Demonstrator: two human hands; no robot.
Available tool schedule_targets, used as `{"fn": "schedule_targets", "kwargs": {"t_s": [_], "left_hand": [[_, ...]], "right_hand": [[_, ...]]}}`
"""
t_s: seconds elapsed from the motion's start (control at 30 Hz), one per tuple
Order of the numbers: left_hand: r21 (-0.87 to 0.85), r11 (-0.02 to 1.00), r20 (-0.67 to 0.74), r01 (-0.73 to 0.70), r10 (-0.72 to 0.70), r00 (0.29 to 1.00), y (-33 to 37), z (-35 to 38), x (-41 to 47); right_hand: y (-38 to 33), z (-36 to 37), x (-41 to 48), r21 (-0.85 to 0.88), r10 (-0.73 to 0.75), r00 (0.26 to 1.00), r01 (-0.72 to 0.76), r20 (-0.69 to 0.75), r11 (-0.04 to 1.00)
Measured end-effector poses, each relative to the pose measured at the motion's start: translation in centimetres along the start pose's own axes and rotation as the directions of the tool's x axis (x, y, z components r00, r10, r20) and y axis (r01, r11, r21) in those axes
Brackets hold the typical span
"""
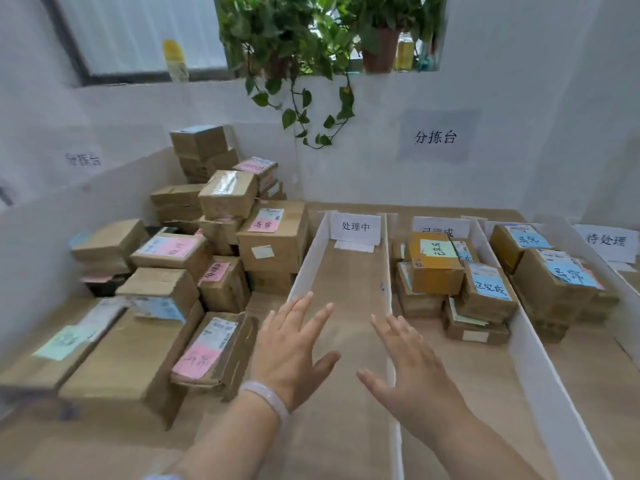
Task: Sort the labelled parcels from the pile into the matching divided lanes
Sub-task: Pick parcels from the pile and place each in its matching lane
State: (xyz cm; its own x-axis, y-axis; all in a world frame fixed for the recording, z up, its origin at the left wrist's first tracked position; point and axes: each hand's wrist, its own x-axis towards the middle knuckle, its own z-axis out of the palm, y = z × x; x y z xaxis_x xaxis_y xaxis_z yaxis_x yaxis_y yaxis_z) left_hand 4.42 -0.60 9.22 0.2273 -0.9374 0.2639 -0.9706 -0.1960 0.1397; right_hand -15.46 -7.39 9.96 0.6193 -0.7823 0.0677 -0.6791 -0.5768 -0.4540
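Because the pink, blue and green paper labels are smudged and handwritten, a brown cardboard parcel could be misread and dropped into the wrong lane. Left of the white-walled empty lane point(349, 271), the heaped pile of brown cardboard parcels point(194, 258) is left unsorted. Above that lane's near end, the left hand point(294, 351) and right hand point(412, 368) are held with fingers spread wide, nothing grasped or touched.
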Motion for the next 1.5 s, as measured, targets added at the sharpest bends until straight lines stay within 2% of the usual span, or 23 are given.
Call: {"fn": "schedule_targets", "kwargs": {"t_s": [0.17,0.37,0.63,0.87,1.13,1.3,1.5], "left_hand": [[0.007,0.991,0.004,0.131,-0.131,0.991,-4.0,-3.1,-6.8],[-0.052,0.948,-0.042,0.313,-0.315,0.948,-9.9,-5.4,-11.8],[-0.090,0.893,0.113,0.441,-0.431,0.895,-21.8,-5.7,-14.4],[-0.146,0.890,0.125,0.431,-0.416,0.901,-34.3,-5.6,-12.0],[-0.309,0.876,0.208,0.371,-0.319,0.925,-41.6,-3.4,-5.2],[-0.385,0.851,0.251,0.358,-0.276,0.928,-43.3,-1.6,-3.1],[-0.490,0.811,0.205,0.320,-0.249,0.946,-44.8,0.2,-4.2]], "right_hand": [[-5.6,2.4,-1.5,0.078,-0.104,0.993,0.100,0.057,0.992],[-12.3,5.4,-1.2,0.106,-0.213,0.972,0.203,0.095,0.973],[-21.8,12.1,3.4,0.124,-0.205,0.965,0.186,0.161,0.975],[-29.7,18.1,9.7,0.156,-0.114,0.974,0.083,0.197,0.984],[-34.2,20.3,17.6,0.009,0.016,0.989,-0.017,0.146,1.000],[-35.2,21.0,22.4,-0.081,-0.023,0.993,0.032,0.116,0.996],[-34.1,22.5,26.8,-0.211,-0.061,0.975,0.106,0.212,0.972]]}}
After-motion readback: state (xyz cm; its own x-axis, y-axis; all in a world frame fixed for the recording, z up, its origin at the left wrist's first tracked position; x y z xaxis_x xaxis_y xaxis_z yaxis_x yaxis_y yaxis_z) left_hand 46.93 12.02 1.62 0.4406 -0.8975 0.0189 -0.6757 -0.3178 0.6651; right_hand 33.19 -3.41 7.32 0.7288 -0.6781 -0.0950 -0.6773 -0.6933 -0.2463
